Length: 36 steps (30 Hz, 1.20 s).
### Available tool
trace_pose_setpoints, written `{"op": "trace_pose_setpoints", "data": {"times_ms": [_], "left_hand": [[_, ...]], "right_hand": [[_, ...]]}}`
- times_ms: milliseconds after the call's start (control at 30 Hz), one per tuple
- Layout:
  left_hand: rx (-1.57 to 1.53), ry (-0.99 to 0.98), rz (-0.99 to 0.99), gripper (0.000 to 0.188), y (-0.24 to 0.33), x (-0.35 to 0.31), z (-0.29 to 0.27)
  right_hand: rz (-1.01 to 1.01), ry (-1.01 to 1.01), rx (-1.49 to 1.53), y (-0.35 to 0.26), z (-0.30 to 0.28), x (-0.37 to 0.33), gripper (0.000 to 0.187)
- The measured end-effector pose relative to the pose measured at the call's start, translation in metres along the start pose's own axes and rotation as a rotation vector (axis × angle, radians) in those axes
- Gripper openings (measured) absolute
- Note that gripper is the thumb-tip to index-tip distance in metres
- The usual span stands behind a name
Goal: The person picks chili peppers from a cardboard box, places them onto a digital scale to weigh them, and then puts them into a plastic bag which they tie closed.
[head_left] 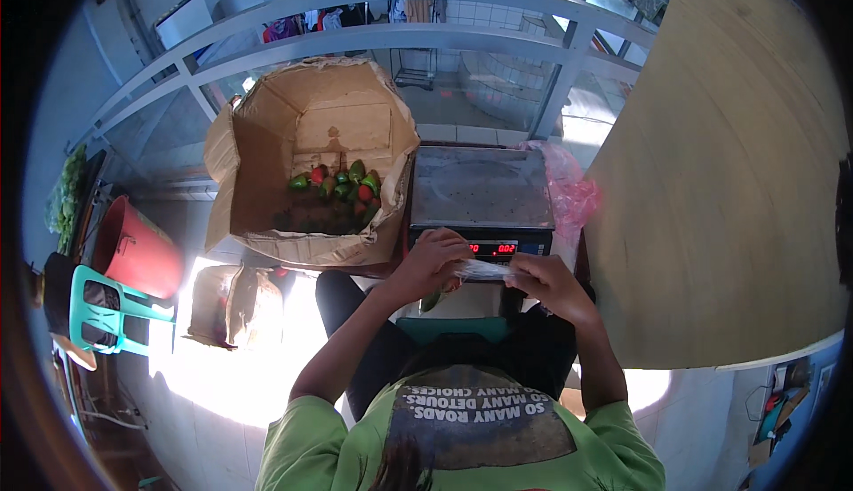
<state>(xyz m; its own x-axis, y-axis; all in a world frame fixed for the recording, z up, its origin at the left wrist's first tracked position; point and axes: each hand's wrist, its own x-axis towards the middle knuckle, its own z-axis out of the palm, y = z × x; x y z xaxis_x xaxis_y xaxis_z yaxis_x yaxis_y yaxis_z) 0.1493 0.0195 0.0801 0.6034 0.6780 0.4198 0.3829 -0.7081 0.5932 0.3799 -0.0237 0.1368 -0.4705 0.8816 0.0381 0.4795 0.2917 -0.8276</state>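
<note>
Between my two hands a clear plastic bag is stretched by its top, in front of a weighing scale. My left hand is closed on the bag's left side, and my right hand pinches its right side. Below my left fingers, green and red peppers hang in the bag, partly hidden by the hand. The scale's metal plate bears only specks, and its red display is lit. To its left, several loose green and red peppers lie in a large open cardboard box.
Crumpled pink plastic lies against the scale's right side. A large curved wooden panel stands at the right. On the left are a red bucket, a turquoise plastic chair and a small cardboard box. A metal railing crosses behind.
</note>
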Motion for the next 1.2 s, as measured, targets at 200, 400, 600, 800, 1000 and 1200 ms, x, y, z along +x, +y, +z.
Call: {"op": "trace_pose_setpoints", "data": {"times_ms": [200, 400, 600, 800, 1000, 1200], "left_hand": [[0.123, -0.033, 0.074, 0.028, 0.034, 0.014, -0.037], [0.044, -0.161, 0.102, 0.025, 0.056, 0.028, -0.063], [-0.092, -0.13, 0.099, 0.019, 0.051, 0.027, -0.051], [-0.024, -0.107, -0.012, 0.015, 0.035, 0.022, -0.014], [-0.047, -0.128, -0.095, 0.018, 0.013, 0.013, 0.017], [-1.029, -0.246, -0.483, 0.025, 0.001, 0.006, 0.016]], "right_hand": [[-0.033, 0.059, -0.016, 0.002, -0.017, -0.017, 0.015], [-0.011, 0.166, -0.042, 0.008, -0.031, -0.027, 0.012], [-0.06, 0.192, -0.13, 0.015, -0.033, -0.024, 0.01], [-0.215, 0.34, -0.507, -0.012, 0.001, -0.006, 0.035], [-0.207, 0.332, -0.231, 0.011, 0.043, 0.013, 0.023], [-0.09, 0.317, -0.005, 0.028, 0.05, 0.021, 0.01]]}}
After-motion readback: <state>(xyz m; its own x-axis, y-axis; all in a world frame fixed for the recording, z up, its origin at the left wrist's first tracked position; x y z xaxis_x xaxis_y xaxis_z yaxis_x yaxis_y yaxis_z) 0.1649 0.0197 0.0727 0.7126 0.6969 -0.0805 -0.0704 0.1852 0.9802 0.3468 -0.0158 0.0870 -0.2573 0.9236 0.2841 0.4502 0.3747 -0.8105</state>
